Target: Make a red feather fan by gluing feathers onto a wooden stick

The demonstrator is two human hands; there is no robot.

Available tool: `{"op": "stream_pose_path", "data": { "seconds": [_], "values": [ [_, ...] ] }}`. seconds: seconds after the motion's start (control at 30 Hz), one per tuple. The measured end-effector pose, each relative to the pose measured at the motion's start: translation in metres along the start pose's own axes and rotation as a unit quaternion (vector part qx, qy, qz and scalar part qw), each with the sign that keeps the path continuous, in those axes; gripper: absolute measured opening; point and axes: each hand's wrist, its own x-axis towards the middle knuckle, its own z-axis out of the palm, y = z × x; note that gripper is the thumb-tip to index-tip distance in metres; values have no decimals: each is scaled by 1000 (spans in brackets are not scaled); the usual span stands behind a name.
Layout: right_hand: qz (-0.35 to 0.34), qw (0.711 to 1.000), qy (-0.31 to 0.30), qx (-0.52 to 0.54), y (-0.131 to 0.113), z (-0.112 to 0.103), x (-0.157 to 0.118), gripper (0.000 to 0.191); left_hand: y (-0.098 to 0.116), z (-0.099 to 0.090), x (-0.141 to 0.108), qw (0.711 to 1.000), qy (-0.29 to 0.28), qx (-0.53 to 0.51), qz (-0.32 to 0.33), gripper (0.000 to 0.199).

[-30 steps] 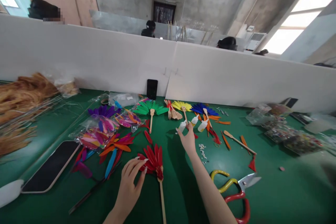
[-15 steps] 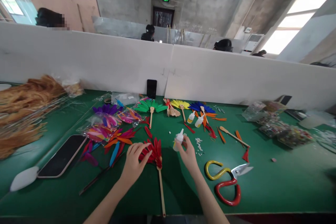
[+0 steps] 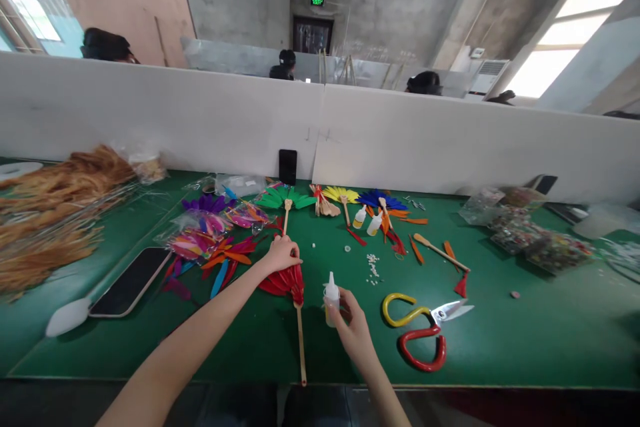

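A small glue bottle (image 3: pixel 331 312) with a white nozzle stands upright in my right hand (image 3: pixel 353 323), fingers closed round it. Just left of it lies a red feather fan (image 3: pixel 283 282) on a thin wooden handle (image 3: pixel 301 347), which points toward the table's front edge. My left hand (image 3: pixel 283 255) is at the far end of the red feathers, its fingers pinched together. Whatever those fingers hold is hidden. Small white beads (image 3: pixel 373 268) lie scattered to the right, beyond the bottle.
Large scissors (image 3: pixel 425 327) with yellow and red handles lie at right. Green (image 3: pixel 287 198), yellow (image 3: pixel 343 195) and blue (image 3: pixel 383 200) feather fans line the back. Bagged feathers (image 3: pixel 193 240) and a phone (image 3: pixel 131 282) are at left. A white partition (image 3: pixel 225 120) rises behind.
My left hand has moved away from me, from beside the red feathers to their far end. My right hand has brought the glue bottle nearer to me and slightly left.
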Motion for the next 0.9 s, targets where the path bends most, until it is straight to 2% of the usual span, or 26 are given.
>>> {"op": "stream_pose_path", "data": {
  "seconds": [0.13, 0.3, 0.5, 0.63, 0.7, 0.77, 0.87, 0.9],
  "values": [
    [18, 1000, 11, 14, 4, -8, -10, 33, 0, -7, 6, 998, 3, -59, -20, 26],
    [45, 998, 29, 45, 9, -15, -19, 37, -1, -14, 21, 990, 43, -114, -66, 38],
    [54, 995, 44, 71, 21, -19, -26, 35, -6, -17, 42, 990, 66, -85, -87, 23],
    [42, 993, 78, 84, 22, -18, -29, 34, -1, -25, 45, 993, 92, -47, -64, 16],
    [40, 993, 75, 83, 20, -18, -29, 35, 8, -28, 36, 993, 108, -38, -36, 18],
    [54, 994, 52, 84, 16, -19, -28, 39, 19, -29, 15, 992, 119, -38, -4, 24],
    [78, 992, 32, 93, 10, -20, -26, 51, 36, -24, -35, 991, 117, -48, 47, 30],
    [80, 992, 30, 96, 8, -19, -25, 55, 41, -19, -55, 989, 114, -43, 86, 32]
  ]
}}
